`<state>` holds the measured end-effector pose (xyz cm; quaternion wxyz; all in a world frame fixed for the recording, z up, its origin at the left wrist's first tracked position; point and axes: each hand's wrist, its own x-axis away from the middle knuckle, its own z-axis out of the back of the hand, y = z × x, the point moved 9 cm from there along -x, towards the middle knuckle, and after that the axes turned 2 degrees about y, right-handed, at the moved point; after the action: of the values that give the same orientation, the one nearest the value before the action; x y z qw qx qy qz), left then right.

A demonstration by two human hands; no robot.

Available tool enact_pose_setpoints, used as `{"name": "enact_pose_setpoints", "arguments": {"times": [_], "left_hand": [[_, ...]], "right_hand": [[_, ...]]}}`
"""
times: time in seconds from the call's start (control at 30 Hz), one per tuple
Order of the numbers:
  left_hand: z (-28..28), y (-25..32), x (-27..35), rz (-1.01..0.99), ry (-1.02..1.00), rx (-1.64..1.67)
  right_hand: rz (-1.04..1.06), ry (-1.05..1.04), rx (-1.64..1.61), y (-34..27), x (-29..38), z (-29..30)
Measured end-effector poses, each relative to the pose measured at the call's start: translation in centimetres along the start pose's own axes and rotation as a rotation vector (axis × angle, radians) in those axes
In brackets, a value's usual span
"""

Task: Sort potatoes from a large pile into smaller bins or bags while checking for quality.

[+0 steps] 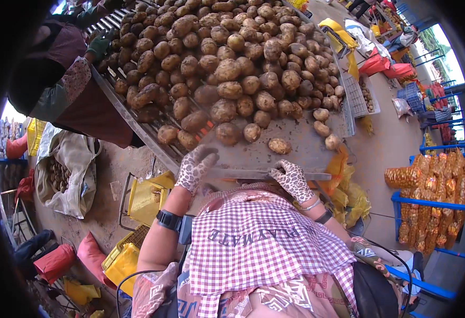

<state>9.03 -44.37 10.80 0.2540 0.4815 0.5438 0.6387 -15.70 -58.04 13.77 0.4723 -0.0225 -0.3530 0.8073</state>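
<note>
A large pile of soil-covered potatoes (228, 69) lies on a metal sorting table (240, 155), part sheet and part slatted. My left hand (196, 167), in a leopard-print glove, is over the near edge by the slats, its thumb and fingers apart with nothing seen between them. Just beyond it sits a small potato (187, 140). In a matching glove, my right hand (292, 179) rests at the table's front rim (240, 173), fingers bent and apart, holding nothing visible. Nearest to it, a single potato (279, 146) lies on the bare sheet.
A co-worker's gloved hand (99, 43) reaches the pile from the left. Yellow crates (147, 198) stand on the floor to my left, beyond them an open sack (67, 171) of potatoes. At right are a white crate (357, 95), yellow net bags (345, 194) and stacked filled bags (435, 190).
</note>
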Motion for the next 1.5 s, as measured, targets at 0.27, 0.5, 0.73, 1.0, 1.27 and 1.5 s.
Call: {"name": "enact_pose_setpoints", "arguments": {"times": [0.27, 0.5, 0.73, 1.0, 1.27, 1.5], "left_hand": [[-8.6, 6.0, -3.6, -0.643, 0.095, -1.080], [-17.1, 3.9, -4.4, -0.567, -0.244, -0.999], [-24.3, 1.6, -7.1, -0.583, -0.456, -1.279], [-24.9, 0.3, -11.5, -0.268, -0.320, -1.105], [-22.1, -4.3, -13.4, 0.212, -0.157, -0.052], [-22.7, -0.1, -11.7, -0.244, -0.339, -0.877]], "right_hand": [[-0.061, 0.212, 0.062, 7.8, 0.3, 4.6], [0.089, 0.190, 0.244, 9.5, -2.4, 5.3], [0.002, 0.396, 0.340, 12.4, -3.9, 10.1], [-0.143, 0.430, -0.121, 22.7, -9.0, 14.8], [-0.406, -0.014, -2.172, 21.3, -7.1, 8.2], [-0.507, -0.063, -2.124, 19.6, -7.5, 5.5]]}}
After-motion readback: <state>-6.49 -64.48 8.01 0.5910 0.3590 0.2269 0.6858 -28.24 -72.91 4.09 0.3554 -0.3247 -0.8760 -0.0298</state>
